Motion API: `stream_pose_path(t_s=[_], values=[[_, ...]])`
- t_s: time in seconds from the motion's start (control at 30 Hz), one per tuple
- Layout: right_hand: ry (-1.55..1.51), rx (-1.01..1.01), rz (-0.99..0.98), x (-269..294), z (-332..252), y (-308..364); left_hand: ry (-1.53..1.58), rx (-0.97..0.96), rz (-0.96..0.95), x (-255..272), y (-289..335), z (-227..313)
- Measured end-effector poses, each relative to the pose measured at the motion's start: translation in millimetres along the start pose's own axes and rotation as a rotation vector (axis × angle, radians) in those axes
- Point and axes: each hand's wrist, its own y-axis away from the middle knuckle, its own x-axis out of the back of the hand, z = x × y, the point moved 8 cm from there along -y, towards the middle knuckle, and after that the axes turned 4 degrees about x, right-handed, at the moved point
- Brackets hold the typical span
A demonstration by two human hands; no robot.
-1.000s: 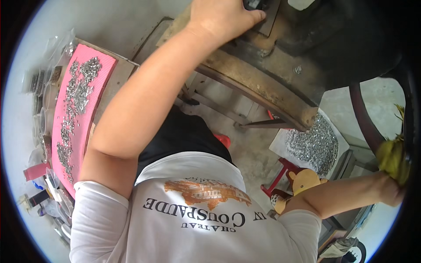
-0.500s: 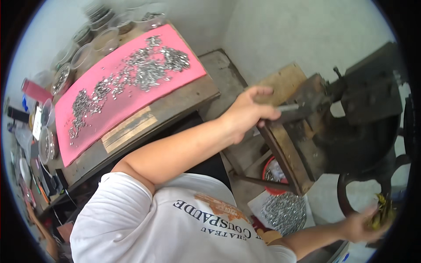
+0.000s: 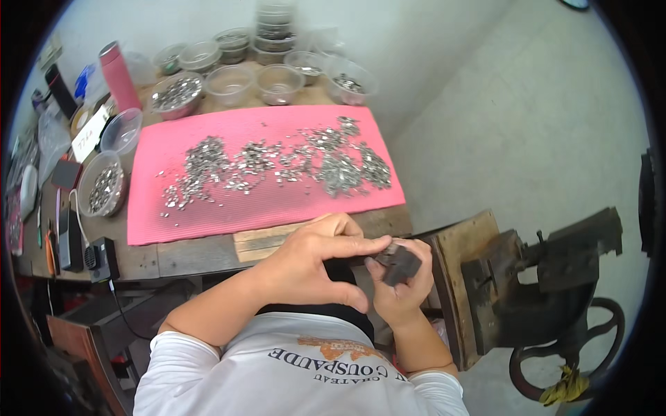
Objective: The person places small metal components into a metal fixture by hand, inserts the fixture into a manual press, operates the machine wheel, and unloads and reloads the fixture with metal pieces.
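Note:
In front of my body, my right hand is closed around a small dark metal block, with its fingers curled over the far side. My left hand reaches across to it. Its index fingertip rests at the block's upper edge, while the thumb stands well apart below. What lies at that fingertip is too small to make out. Beyond both hands, a pink ribbed mat lies on the wooden bench, with many small silvery metal pieces scattered over it.
To the right stands a dark hand press on a wooden stand; its handwheel has a yellow cloth tied on. Clear plastic tubs line the bench's back, beside a pink flask. A black device sits at the front left.
My left hand has come back from the press and my right hand from the handwheel. Both now meet before my body, the right one holding the metal block. The view has turned left.

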Motion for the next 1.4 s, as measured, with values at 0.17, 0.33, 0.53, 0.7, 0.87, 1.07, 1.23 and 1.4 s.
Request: stream_pose_path(t_s=[0.17,0.33,0.53,0.7,0.87,1.07,1.23,1.4], values=[[-0.733,-0.482,-0.012,-69,18,-3,-0.291,0.025,0.314,31,24,-11],[-0.698,-0.404,-0.122,-98,35,2,-0.527,0.081,0.374,53,46,-18],[-0.91,-0.675,-0.311,-103,76,11,-0.653,0.137,0.283,45,47,-43],[-0.811,-0.719,-0.328,-100,105,17,-0.777,-0.011,0.41,58,47,-28],[-0.096,-0.257,-0.422,-95,105,-1,-0.445,0.1,0.648,102,108,-40],[0.073,-0.121,-0.432,-98,103,-5,-0.308,0.286,0.91,158,210,-47],[0.178,-0.086,-0.524,-97,103,-9,-0.83,0.5,0.67,163,190,-39],[0.306,-0.093,-0.387,-85,102,-15,-0.968,0.432,0.515,131,128,-33]])
